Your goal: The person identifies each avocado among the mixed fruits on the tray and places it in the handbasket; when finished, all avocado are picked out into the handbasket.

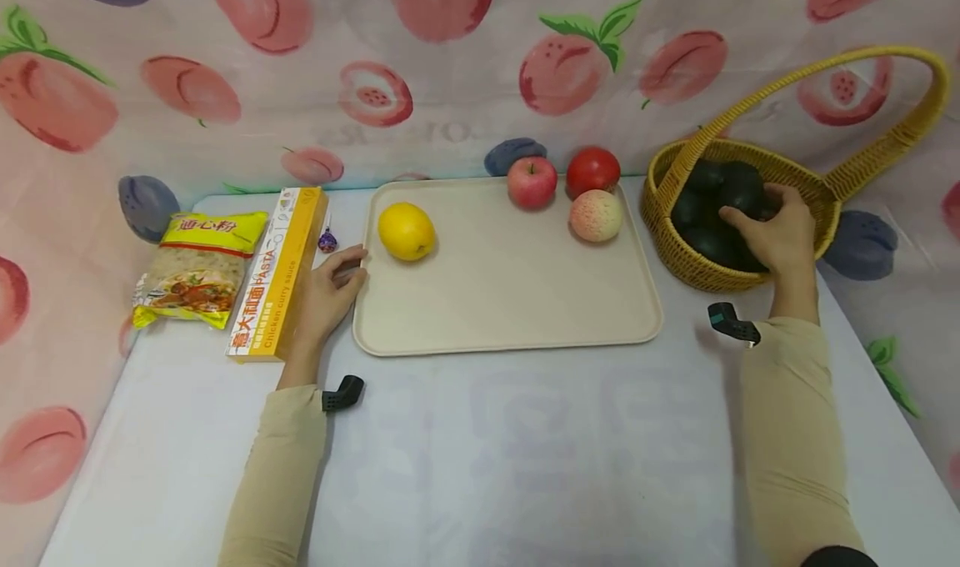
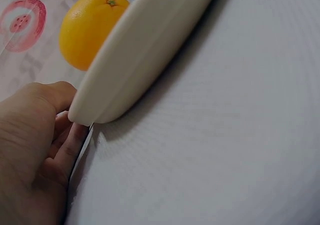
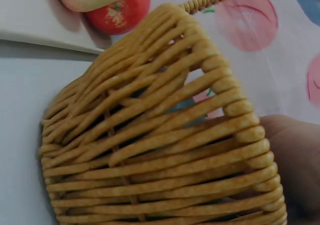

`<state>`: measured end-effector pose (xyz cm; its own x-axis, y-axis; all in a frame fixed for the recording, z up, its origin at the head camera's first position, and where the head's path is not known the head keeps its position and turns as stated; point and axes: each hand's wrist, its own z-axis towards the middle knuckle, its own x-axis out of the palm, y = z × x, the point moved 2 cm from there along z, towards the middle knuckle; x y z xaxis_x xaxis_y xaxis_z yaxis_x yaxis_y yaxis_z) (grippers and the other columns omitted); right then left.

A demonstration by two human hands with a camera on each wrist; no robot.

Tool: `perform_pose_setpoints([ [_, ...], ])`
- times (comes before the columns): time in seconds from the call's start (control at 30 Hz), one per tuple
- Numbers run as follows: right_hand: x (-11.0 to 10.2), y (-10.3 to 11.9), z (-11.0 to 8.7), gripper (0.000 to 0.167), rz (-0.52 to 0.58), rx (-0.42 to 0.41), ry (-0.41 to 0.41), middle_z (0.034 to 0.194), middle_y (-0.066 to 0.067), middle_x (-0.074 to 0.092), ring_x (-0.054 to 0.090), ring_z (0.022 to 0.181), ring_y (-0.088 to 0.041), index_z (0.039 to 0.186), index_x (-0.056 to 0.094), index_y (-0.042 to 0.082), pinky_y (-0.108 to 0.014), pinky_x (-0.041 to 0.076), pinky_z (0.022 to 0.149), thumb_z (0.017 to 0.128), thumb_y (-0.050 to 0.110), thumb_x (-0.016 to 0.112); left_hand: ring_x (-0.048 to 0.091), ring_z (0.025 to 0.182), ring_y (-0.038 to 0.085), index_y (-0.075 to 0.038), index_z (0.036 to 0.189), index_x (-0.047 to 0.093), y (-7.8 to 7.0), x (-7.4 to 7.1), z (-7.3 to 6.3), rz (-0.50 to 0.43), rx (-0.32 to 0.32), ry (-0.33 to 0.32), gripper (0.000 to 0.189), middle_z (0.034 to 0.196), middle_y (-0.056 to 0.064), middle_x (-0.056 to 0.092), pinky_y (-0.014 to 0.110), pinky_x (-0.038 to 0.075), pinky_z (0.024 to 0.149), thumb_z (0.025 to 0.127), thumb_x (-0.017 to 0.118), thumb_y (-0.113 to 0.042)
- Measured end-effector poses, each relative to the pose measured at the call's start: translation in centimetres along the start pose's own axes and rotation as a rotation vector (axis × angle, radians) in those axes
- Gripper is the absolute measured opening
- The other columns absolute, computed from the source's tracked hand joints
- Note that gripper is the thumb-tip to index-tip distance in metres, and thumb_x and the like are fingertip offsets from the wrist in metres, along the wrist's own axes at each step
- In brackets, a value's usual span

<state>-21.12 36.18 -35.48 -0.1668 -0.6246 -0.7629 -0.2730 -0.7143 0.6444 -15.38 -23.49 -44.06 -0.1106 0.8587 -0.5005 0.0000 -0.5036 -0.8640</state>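
Note:
My right hand (image 1: 783,229) reaches over the near rim of a yellow woven basket (image 1: 697,275). Its thumb and fingers curl round a dark, smooth avocado (image 1: 741,185) among several others in there; in the right wrist view the basket wall (image 3: 165,155) hides most of the hand (image 3: 295,155). My left hand (image 1: 330,292) lies beside the left edge of a cream tray (image 1: 480,300), relaxed, thumb and fingertips right at the rim. An orange-yellow citrus fruit (image 1: 406,231) sits on the tray close to that hand.
A pink apple (image 1: 532,183), a red tomato-like fruit (image 1: 593,172) and a pale peach (image 1: 596,216) group at the tray's far right corner. Left of the left hand lie a pasta box (image 1: 277,275), a bag of macaroni (image 1: 201,267) and a purple lollipop (image 1: 327,240). The basket's tall handle (image 1: 810,71) arches above it.

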Motion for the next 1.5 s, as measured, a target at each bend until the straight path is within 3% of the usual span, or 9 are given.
perform_pose_setpoints([
  [0.3, 0.1, 1.0, 0.8, 0.084, -0.163, -0.113, 0.106, 0.149, -0.03, 0.026, 0.027, 0.132, -0.053, 0.151, 0.016, 0.005, -0.068, 0.026, 0.106, 0.088, 0.048, 0.053, 0.054, 0.123, 0.017, -0.015, 0.127, 0.058, 0.1, -0.4, -0.4, -0.006, -0.022, 0.0, 0.034, 0.14, -0.001, 0.052, 0.03, 0.048, 0.102, 0.094, 0.058, -0.019],
  [0.47, -0.8, 1.0, 1.3, 0.083, -0.246, -0.152, 0.216, 0.144, -0.038, 0.029, 0.031, 0.126, -0.057, 0.151, 0.015, 0.003, -0.07, 0.029, 0.102, 0.09, 0.048, 0.05, 0.054, 0.122, 0.016, -0.015, 0.126, 0.059, -0.1, -0.1, -0.2, -0.011, -0.002, -0.001, 0.033, 0.14, -0.002, 0.052, 0.028, 0.048, 0.102, 0.093, 0.058, -0.019],
  [0.67, -1.7, 0.6, 1.9, 0.083, -0.255, -0.112, 0.381, 0.147, -0.038, 0.018, 0.022, 0.131, -0.057, 0.152, 0.009, 0.007, -0.071, 0.023, 0.104, 0.092, 0.051, 0.046, 0.055, 0.122, 0.017, -0.015, 0.126, 0.059, -0.3, 0.1, 0.2, -0.017, 0.007, 0.005, 0.033, 0.14, -0.001, 0.052, 0.028, 0.048, 0.102, 0.093, 0.058, -0.018],
  [0.77, -1.9, 0.3, 2.2, 0.083, -0.221, -0.084, 0.423, 0.151, -0.035, 0.012, 0.017, 0.134, -0.055, 0.152, 0.006, 0.01, -0.072, 0.019, 0.105, 0.092, 0.053, 0.044, 0.054, 0.122, 0.017, -0.015, 0.127, 0.058, -0.3, 0.2, 0.2, -0.01, -0.005, 0.012, 0.033, 0.14, -0.001, 0.052, 0.029, 0.047, 0.103, 0.094, 0.058, -0.018],
  [0.97, -1.7, -0.4, 2.5, 0.08, -0.157, -0.09, 0.395, 0.155, -0.03, 0.006, 0.011, 0.139, -0.051, 0.153, 0.006, 0.013, -0.071, 0.016, 0.108, 0.093, 0.049, 0.045, 0.054, 0.122, 0.015, -0.018, 0.126, 0.059, -0.2, 0.3, 0.5, -0.003, -0.016, 0.012, 0.033, 0.14, -0.004, 0.052, 0.03, 0.047, 0.103, 0.094, 0.058, -0.021],
  [1.2, -1.1, -0.7, 2.4, 0.076, -0.179, -0.199, 0.329, 0.151, -0.035, 0.008, 0.018, 0.133, -0.056, 0.152, 0.007, 0.007, -0.071, 0.021, 0.105, 0.095, 0.04, 0.044, 0.053, 0.123, 0.015, -0.018, 0.129, 0.057, -0.1, 0.5, 0.6, 0.006, -0.012, 0.017, 0.035, 0.139, -0.002, 0.052, 0.031, 0.047, 0.103, 0.094, 0.057, -0.023],
  [1.5, -0.5, -0.6, -0.1, 0.063, -0.091, -0.307, 0.107, 0.145, -0.032, 0.027, 0.03, 0.129, -0.05, 0.149, 0.024, 0.006, -0.067, 0.026, 0.106, 0.094, 0.027, 0.046, 0.049, 0.129, 0.025, -0.021, 0.141, 0.043, -0.9, 0.5, -0.4, 0.061, -0.074, 0.07, 0.046, 0.144, 0.009, 0.046, 0.039, 0.043, 0.108, 0.096, 0.052, -0.026],
])
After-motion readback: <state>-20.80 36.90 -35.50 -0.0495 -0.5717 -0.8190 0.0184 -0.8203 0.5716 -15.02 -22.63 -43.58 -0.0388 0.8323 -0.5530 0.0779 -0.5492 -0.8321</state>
